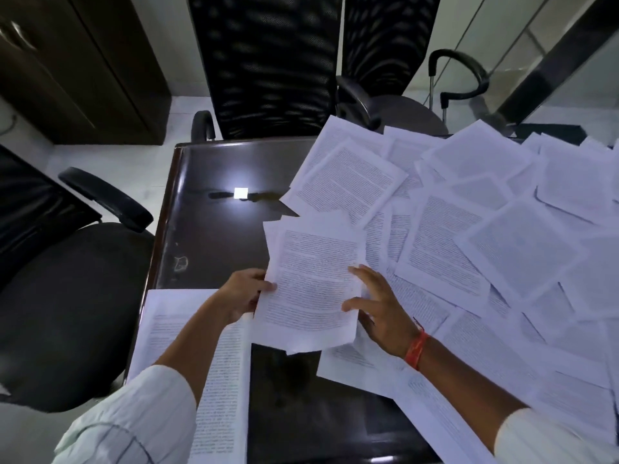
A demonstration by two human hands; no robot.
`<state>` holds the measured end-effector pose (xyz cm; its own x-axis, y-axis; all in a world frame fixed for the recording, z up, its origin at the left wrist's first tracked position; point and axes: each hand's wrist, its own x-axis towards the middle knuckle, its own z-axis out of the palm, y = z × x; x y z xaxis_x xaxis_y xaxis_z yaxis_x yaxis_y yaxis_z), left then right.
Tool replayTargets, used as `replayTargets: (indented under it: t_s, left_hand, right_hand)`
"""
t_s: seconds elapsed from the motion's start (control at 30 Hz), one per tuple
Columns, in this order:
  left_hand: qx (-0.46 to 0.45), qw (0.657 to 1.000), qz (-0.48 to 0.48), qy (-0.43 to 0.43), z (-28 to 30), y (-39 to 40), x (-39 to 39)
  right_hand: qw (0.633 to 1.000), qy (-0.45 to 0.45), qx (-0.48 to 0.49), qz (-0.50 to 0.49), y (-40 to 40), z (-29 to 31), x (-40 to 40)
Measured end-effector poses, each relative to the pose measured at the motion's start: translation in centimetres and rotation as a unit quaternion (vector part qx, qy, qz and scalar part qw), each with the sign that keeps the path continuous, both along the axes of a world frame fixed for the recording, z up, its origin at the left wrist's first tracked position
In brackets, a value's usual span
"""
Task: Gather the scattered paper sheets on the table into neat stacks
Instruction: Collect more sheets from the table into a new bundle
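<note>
I hold a small bundle of printed sheets (313,283) above the dark glossy table (217,169). My left hand (246,293) grips the bundle's left edge. My right hand (382,306) holds its right edge, fingers spread against the paper. A tidy stack of printed sheets (204,360) lies at the table's near-left corner, partly under my left forearm. Many scattered sheets (485,236) overlap across the right half of the table, reaching its far and right edges.
A black mesh office chair (268,65) stands behind the table's far edge, another chair (395,105) to its right. A black armchair (67,289) sits left of the table. A dark wooden cabinet (77,65) stands at the back left. A ceiling light reflects on the table top.
</note>
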<state>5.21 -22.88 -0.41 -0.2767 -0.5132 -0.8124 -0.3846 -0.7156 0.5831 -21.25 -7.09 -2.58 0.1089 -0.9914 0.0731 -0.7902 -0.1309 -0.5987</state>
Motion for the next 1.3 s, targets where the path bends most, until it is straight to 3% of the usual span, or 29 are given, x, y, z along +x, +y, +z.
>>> replayTargets:
  t_s: [0.07,0.13,0.17,0.23,0.3,0.4,0.5,0.53,0.6,0.7,0.8,1.03,1.17,1.3]
  left_hand:
    - [0.002,1.000,-0.005,-0.015,0.1,1.1,-1.9]
    - [0.014,1.000,0.012,-0.021,0.4,2.2,-3.5]
    - [0.018,0.999,0.028,-0.017,0.5,2.6,-4.2]
    - [0.021,0.997,0.069,-0.009,0.9,3.4,-5.2]
    - [0.016,0.996,0.089,-0.008,1.5,4.0,-6.0]
    - [0.023,0.995,0.091,0.029,1.9,4.6,-6.1]
    - [0.046,0.993,0.105,0.029,2.1,4.5,-5.8]
    - [0.041,0.992,0.110,0.037,2.1,4.5,-5.8]
    - [0.013,0.989,0.138,0.050,1.7,4.2,-5.7]
    - [-0.025,0.975,0.216,0.048,1.1,2.6,-5.2]
    - [-0.053,0.952,0.299,0.046,1.0,0.7,-4.4]
    - [-0.069,0.942,0.329,0.017,0.3,-4.4,-5.2]
    - [-0.074,0.947,0.312,0.023,0.3,-5.7,-5.8]
    - [-0.067,0.948,0.310,0.025,-0.2,-6.4,-4.8]
  right_hand:
    - [0.983,-0.118,0.076,-0.116,0.5,-0.2,-1.1]
    - [0.934,-0.229,0.098,-0.256,0.4,-0.1,-1.9]
    - [0.914,-0.240,0.104,-0.311,0.2,0.3,-2.1]
    - [0.847,-0.350,0.150,-0.370,-0.6,1.3,-2.6]
    - [0.795,-0.455,0.171,-0.363,-1.6,2.0,-3.8]
    - [0.793,-0.461,0.219,-0.333,-3.0,2.2,-5.7]
    - [0.769,-0.523,0.295,-0.217,-3.6,1.8,-6.6]
    - [0.769,-0.517,0.327,-0.185,-3.9,2.0,-6.8]
    - [0.812,-0.441,0.335,-0.185,-5.6,2.4,-7.2]
    - [0.840,-0.321,0.251,-0.359,-10.3,1.8,-8.2]
    - [0.856,-0.178,0.238,-0.423,-15.1,1.5,-7.7]
    - [0.795,-0.020,0.304,-0.525,-23.7,-0.4,-2.7]
    - [0.788,-0.018,0.274,-0.550,-24.9,-1.1,-2.2]
    - [0.791,-0.143,0.227,-0.549,-24.6,-1.2,-2.7]
